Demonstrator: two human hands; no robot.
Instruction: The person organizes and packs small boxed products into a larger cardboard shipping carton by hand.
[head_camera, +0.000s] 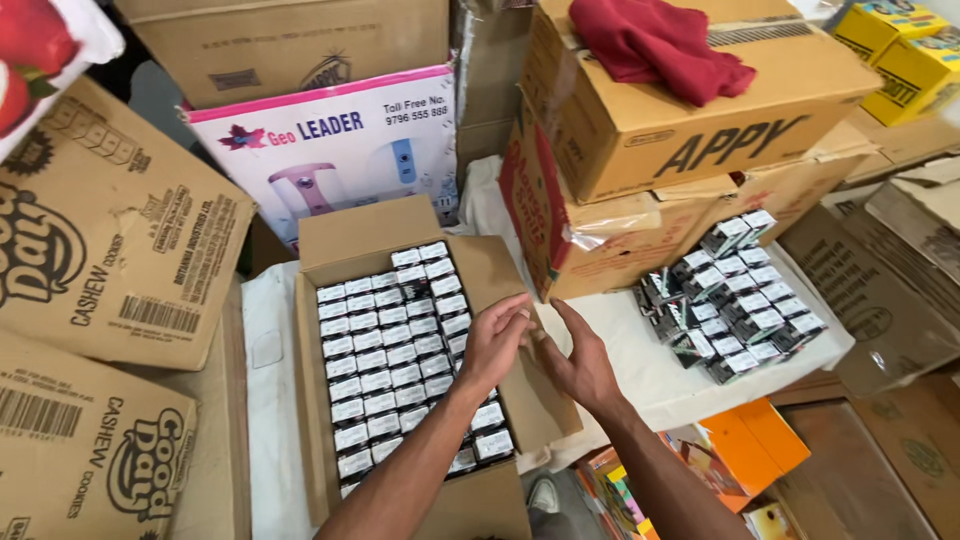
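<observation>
While I watch from the head view, the biggest things around me are stacked cartons: brown ones at left (100, 240), a white and pink box (330, 150) behind, and a tall stack at right (650, 140) with a red cloth (660, 45) on top. Under the work lies a white sheet (270, 370).

Next in size is the open carton (400, 225) in the middle, its flaps folded out, packed with rows of small packs (385, 360) with white tops and dark sides. I judge it heavy when this full, so I would lift it from under the base, not by the soft flaps.

A wrapped bundle (740, 300) of the same packs lies well apart on the sheet at right.

My left hand (495, 340) rests at the carton's right edge, fingers curled loosely over the outer row, holding nothing that I can see. My right hand (580, 365) hovers just beside it over the right flap (520, 400), fingers spread wide and empty.

Each pack looks light and stiff, with crushable corners; tightly packed as they are, I would pinch one by its short top edges, or take a whole row flat between both palms.
</observation>
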